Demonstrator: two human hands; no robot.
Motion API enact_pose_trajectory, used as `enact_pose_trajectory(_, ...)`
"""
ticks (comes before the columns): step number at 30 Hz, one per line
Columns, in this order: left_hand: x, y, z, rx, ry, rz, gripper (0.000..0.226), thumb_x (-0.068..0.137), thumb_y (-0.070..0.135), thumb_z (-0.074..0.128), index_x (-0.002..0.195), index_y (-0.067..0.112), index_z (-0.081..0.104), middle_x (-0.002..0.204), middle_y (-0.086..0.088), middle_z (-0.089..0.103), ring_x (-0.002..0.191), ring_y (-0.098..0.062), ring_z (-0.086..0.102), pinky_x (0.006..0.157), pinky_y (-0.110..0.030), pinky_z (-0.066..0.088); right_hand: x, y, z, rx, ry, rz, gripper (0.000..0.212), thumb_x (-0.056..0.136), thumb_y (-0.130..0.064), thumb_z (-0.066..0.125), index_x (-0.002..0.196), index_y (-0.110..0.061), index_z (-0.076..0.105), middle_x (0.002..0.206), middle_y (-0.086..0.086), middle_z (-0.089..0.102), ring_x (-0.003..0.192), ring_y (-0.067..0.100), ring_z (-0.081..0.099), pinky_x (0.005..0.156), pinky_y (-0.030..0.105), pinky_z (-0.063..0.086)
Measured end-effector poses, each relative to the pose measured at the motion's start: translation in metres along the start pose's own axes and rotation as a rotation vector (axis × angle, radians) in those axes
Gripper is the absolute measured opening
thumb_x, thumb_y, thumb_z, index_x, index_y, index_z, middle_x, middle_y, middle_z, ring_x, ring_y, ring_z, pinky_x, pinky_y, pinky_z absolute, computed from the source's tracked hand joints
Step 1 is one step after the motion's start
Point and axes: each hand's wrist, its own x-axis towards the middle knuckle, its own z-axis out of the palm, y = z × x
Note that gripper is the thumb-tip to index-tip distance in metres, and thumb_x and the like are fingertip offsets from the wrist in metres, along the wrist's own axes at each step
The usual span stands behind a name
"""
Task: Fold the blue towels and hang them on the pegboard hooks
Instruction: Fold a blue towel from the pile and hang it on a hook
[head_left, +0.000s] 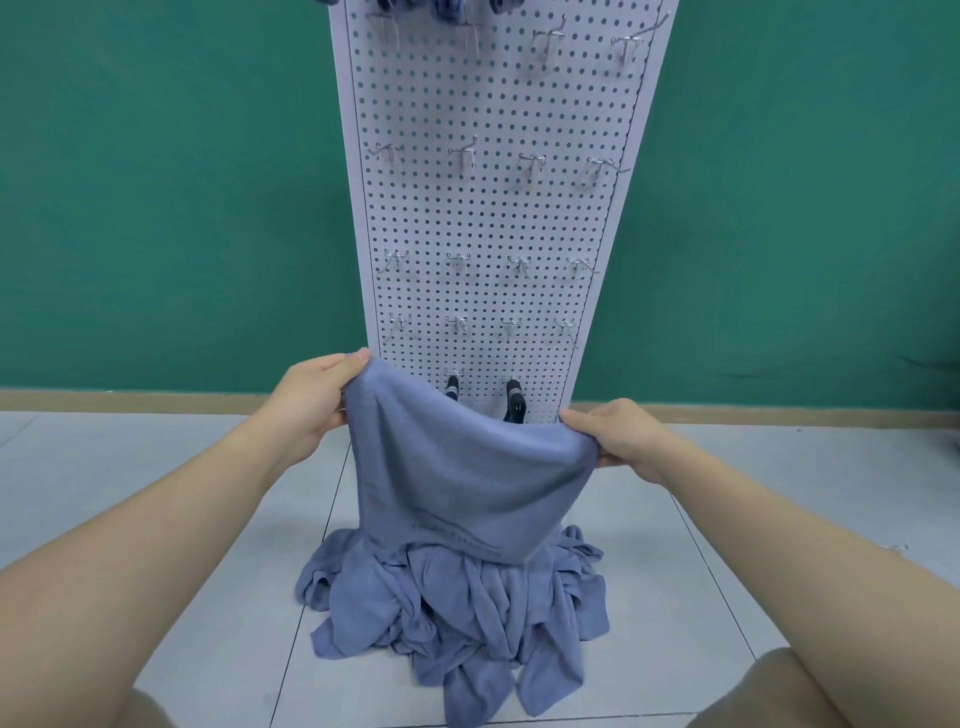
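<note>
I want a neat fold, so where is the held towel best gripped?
Judging by its hang, at the two top corners from above, as now: left hand and right hand pinch the towel there, so it drapes flat above the pile.

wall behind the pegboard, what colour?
Green wall, plain with no pattern, behind the white pegboard. Head view shows it best.

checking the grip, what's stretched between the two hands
One blue towel, its top edge sagging from the left hand to the right hand, above the towel pile, in the head view.
</note>
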Motion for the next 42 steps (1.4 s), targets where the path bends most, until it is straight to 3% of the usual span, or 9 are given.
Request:
enact_pose_trajectory(2, -0.001, 0.001, 0.0, -0.019, -0.043, 0.016, 0.017, 0.103, 0.023, 0.063, 0.106, 0.011, 0.075, 0.098, 0.002, 0.08, 0.085, -0.011, 0.073, 0.083, -0.03, 0.056, 0.0, 0.0, 0.001, 0.078, -0.026, -0.01, 0.044, 0.094, -0.04, 0.074, 0.097, 0.004, 0.072, 0.08, 0.012, 0.071, 0.069, 0.017, 0.063, 0.063, 0.025, 0.059)
enact_pose_trajectory(5, -0.002, 0.002, 0.002, 0.005, -0.103, 0.041, 0.016, 0.101, 0.016, 0.065, 0.112, 0.009, 0.074, 0.105, -0.003, 0.079, 0.089, -0.011, 0.075, 0.083, -0.028, 0.055, 0.0, -0.003, 0.003, 0.235, -0.059, -0.006, 0.045, 0.093, -0.039, 0.075, 0.112, 0.002, 0.074, 0.104, 0.015, 0.074, 0.089, 0.022, 0.064, 0.092, 0.037, 0.062)
enact_pose_trajectory(13, 0.003, 0.0, -0.003, -0.016, 0.017, 0.065, 0.017, 0.103, 0.019, 0.064, 0.108, 0.008, 0.074, 0.105, -0.005, 0.079, 0.09, -0.015, 0.074, 0.091, -0.034, 0.058, -0.002, -0.014, -0.005, 0.553, -0.19, -0.099, 0.029, 0.101, -0.02, 0.066, 0.127, -0.007, 0.069, 0.124, 0.008, 0.074, 0.103, 0.021, 0.069, 0.097, 0.034, 0.055)
enact_pose_trajectory(17, 0.006, -0.001, -0.01, 0.149, 0.111, 0.124, 0.033, 0.102, 0.028, 0.064, 0.107, -0.004, 0.068, 0.104, -0.008, 0.074, 0.086, -0.021, 0.064, 0.09, -0.045, 0.058, -0.004, -0.018, -0.014, 0.511, -0.051, -0.206, 0.02, 0.102, -0.016, 0.064, 0.115, -0.004, 0.073, 0.119, 0.015, 0.075, 0.097, 0.025, 0.07, 0.093, 0.037, 0.056)
enact_pose_trajectory(22, 0.005, -0.002, -0.011, 0.207, 0.128, 0.165, 0.046, 0.101, 0.032, 0.065, 0.099, -0.014, 0.059, 0.091, -0.009, 0.066, 0.077, -0.021, 0.058, 0.062, -0.023, 0.059, -0.003, -0.024, -0.024, 0.402, 0.183, -0.34, 0.023, 0.101, -0.018, 0.065, 0.099, 0.003, 0.075, 0.094, 0.013, 0.071, 0.085, 0.022, 0.06, 0.083, 0.039, 0.051)
enact_pose_trajectory(30, 0.0, 0.005, -0.001, -0.009, 0.013, 0.108, 0.017, 0.102, 0.026, 0.065, 0.101, 0.01, 0.07, 0.09, -0.002, 0.07, 0.073, -0.015, 0.064, 0.08, -0.033, 0.056, -0.014, -0.033, -0.027, 0.487, 0.169, -0.364, 0.015, 0.103, -0.019, 0.063, 0.102, -0.013, 0.077, 0.099, -0.003, 0.077, 0.085, 0.008, 0.067, 0.074, 0.022, 0.052)
enact_pose_trajectory(33, 0.0, 0.006, -0.002, 0.007, -0.064, 0.108, 0.015, 0.098, 0.015, 0.069, 0.109, 0.007, 0.074, 0.102, -0.006, 0.076, 0.089, -0.019, 0.067, 0.094, -0.039, 0.055, -0.016, -0.035, -0.029, 0.506, 0.185, -0.372, 0.014, 0.103, -0.019, 0.063, 0.103, -0.016, 0.077, 0.1, -0.009, 0.078, 0.088, 0.004, 0.069, 0.077, 0.022, 0.052)
enact_pose_trajectory(37, 0.0, 0.007, 0.001, -0.004, 0.028, 0.163, 0.008, 0.098, 0.013, 0.068, 0.098, 0.011, 0.076, 0.095, 0.002, 0.079, 0.086, -0.014, 0.069, 0.081, -0.026, 0.053, -0.018, -0.035, -0.033, 0.556, 0.177, -0.357, 0.017, 0.103, -0.023, 0.063, 0.108, -0.015, 0.077, 0.11, -0.005, 0.078, 0.101, 0.01, 0.068, 0.093, 0.03, 0.052)
enact_pose_trajectory(42, 0.001, 0.01, 0.001, -0.075, 0.098, 0.16, 0.018, 0.098, 0.025, 0.07, 0.083, 0.015, 0.072, 0.092, 0.005, 0.076, 0.091, -0.012, 0.065, 0.092, -0.027, 0.049, -0.024, -0.037, -0.031, 0.558, 0.13, -0.379, 0.023, 0.106, -0.024, 0.058, 0.1, -0.01, 0.076, 0.101, -0.001, 0.076, 0.092, 0.013, 0.065, 0.093, 0.029, 0.051)
